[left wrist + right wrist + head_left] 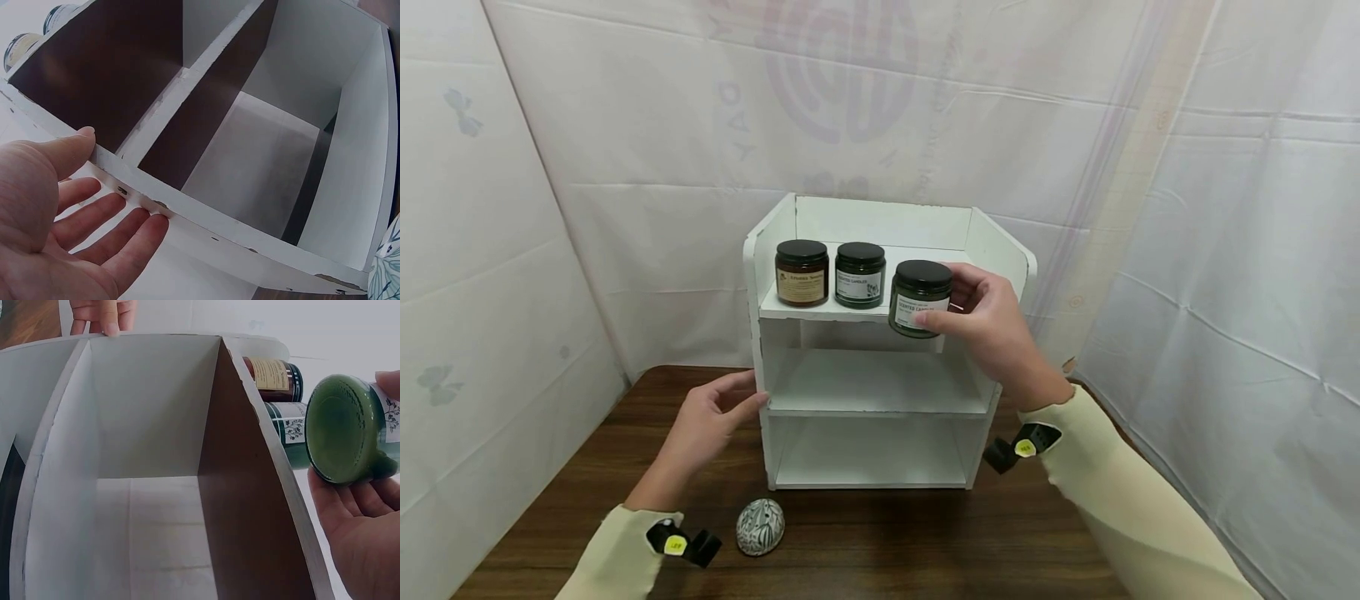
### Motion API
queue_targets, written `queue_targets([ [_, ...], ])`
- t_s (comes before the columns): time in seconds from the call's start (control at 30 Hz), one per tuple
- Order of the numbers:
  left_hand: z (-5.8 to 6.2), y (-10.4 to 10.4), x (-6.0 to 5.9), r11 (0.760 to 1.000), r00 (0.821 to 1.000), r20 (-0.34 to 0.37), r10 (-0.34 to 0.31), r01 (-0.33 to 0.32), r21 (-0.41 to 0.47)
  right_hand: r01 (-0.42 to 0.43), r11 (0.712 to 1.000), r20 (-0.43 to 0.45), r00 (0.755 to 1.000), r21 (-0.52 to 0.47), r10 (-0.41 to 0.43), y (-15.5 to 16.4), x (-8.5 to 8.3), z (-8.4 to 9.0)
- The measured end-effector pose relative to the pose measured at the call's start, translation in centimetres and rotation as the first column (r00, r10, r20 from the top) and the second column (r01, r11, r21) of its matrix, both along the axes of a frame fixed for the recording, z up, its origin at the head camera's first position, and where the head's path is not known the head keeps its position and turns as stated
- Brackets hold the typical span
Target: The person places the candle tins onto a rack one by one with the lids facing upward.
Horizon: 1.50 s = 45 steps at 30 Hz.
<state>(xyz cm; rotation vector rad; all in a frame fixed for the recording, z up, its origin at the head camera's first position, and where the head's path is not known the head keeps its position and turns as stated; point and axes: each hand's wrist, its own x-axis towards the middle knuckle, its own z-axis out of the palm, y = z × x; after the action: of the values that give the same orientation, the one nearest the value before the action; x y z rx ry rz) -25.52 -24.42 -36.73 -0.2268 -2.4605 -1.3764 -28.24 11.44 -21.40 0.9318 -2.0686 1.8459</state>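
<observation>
My right hand (pixel 996 325) grips a green glass candle jar (pixel 912 310) with a black lid and white label, thumb across its front. The jar is in front of the top tier of a white shelf unit (pixel 880 413), and its green base (pixel 337 428) faces the right wrist view. On that top tier stand an amber candle jar (pixel 801 287) with a tan label and a second green candle jar (pixel 859 289). My left hand (pixel 709 421) touches the unit's left side panel. Its thumb rests at the front edge, with the relaxed fingers (pixel 134 244) along the outside.
A rounded, black-and-white patterned object (pixel 760 527) lies on the brown wooden table (pixel 880 550), in front of the unit's left corner. White cloth sheets (pixel 662 150) hang behind and at both sides. Two lower tiers are beneath the jars.
</observation>
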Motion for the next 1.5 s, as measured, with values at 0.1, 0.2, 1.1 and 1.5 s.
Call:
queue_targets([
  [0.1,0.0,0.0,0.0,1.000,1.000,0.004,-0.003,0.003,0.003,-0.002,1.000,0.010,1.000,-0.008,0.002,-0.1,-0.2,0.2],
  [0.2,0.0,0.0,0.0,1.000,1.000,0.005,-0.005,0.005,0.004,-0.002,1.000,0.017,1.000,-0.011,0.002,-0.1,-0.5,0.4],
  [1.1,-0.2,0.0,-0.2,1.000,1.000,0.020,0.000,0.000,-0.001,-0.008,0.999,0.144,0.990,0.033,0.003,-0.5,-3.0,2.2],
  [1.5,-0.2,0.0,-0.2,1.000,1.000,0.022,-0.002,0.002,0.006,0.011,0.998,0.161,0.987,0.061,-0.021,-0.5,-4.1,2.8],
])
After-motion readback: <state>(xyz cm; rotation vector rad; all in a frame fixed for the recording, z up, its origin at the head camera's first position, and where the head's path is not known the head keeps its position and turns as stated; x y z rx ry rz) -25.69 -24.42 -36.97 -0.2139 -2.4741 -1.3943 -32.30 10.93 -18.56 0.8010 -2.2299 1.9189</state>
